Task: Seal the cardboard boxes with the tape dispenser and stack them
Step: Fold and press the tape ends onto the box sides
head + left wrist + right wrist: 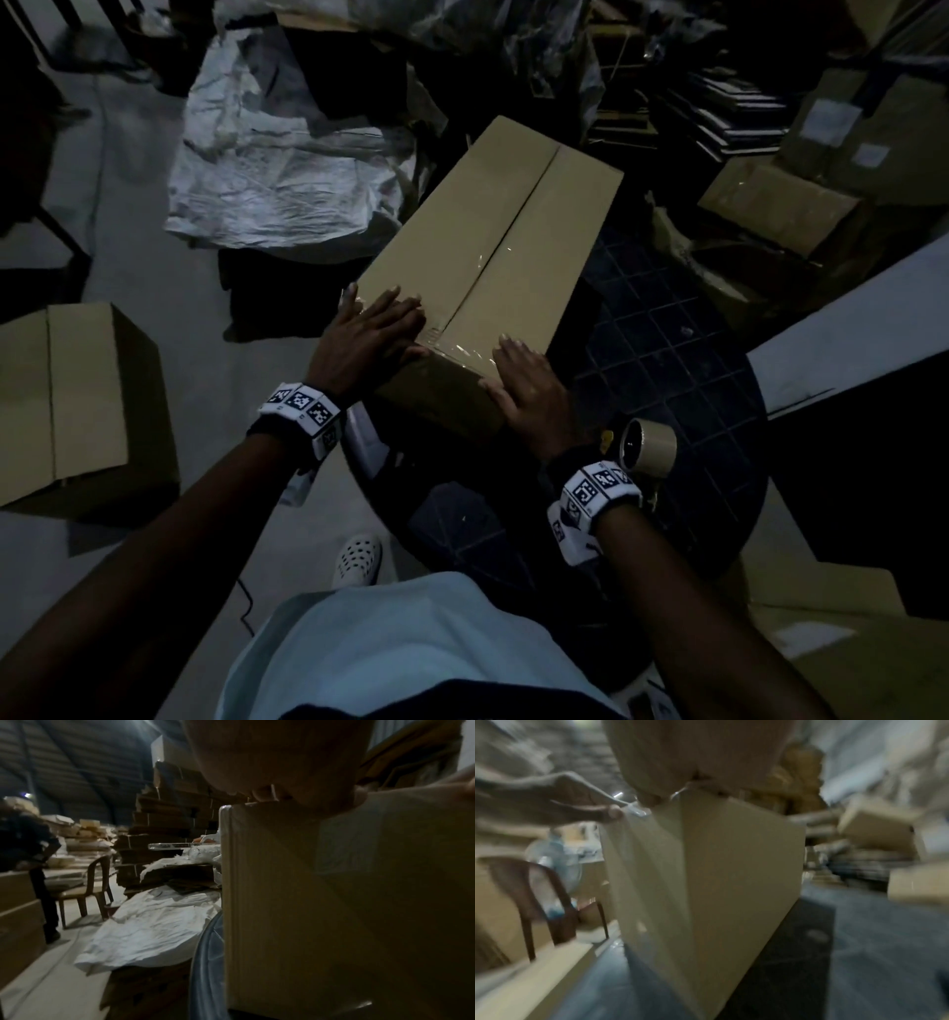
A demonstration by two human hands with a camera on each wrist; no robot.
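My left hand (377, 334) lies flat on the near end of the long box (493, 241), and my right hand (529, 395) lies flat on its near right corner; neither holds anything. The box sits on the bench (683, 360) and stretches away from me, its taped line running the long way. The tape dispenser (648, 446) is by my right wrist, near the bench's edge.

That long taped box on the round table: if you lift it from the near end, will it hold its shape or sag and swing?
The long cardboard box will probably stay stiff: its flaps lie flat and closed under clear tape. Lifted at one end, its length would likely make it swing. The left hand and right hand rest near the glossy tape, which may be slippery.
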